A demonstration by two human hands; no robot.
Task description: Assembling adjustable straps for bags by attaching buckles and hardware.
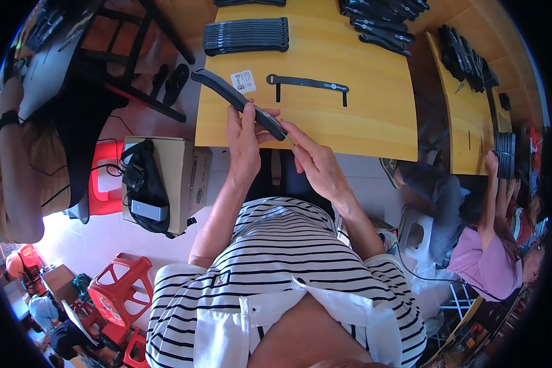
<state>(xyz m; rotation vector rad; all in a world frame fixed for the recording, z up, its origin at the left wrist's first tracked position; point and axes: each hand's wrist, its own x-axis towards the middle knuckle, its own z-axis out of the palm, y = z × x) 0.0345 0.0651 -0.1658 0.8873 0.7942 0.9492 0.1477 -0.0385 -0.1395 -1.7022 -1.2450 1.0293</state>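
In front of me, over the table's near edge, I hold a bundle of flat black straps at a slant. My left hand is closed around its lower half, thumb on top. The fingers of my right hand pinch at the bundle's near end; exactly what lies between the fingertips is hard to make out. A single black strap with a ring at its left end lies flat on the yellow table, above two short black marks. Left of it is a white printed label, partly beside the bundle.
A neat stack of black straps sits at the far left of the table, a looser pile at the far right. On my left stands a cardboard box with a black bag. Other people work at tables on both sides.
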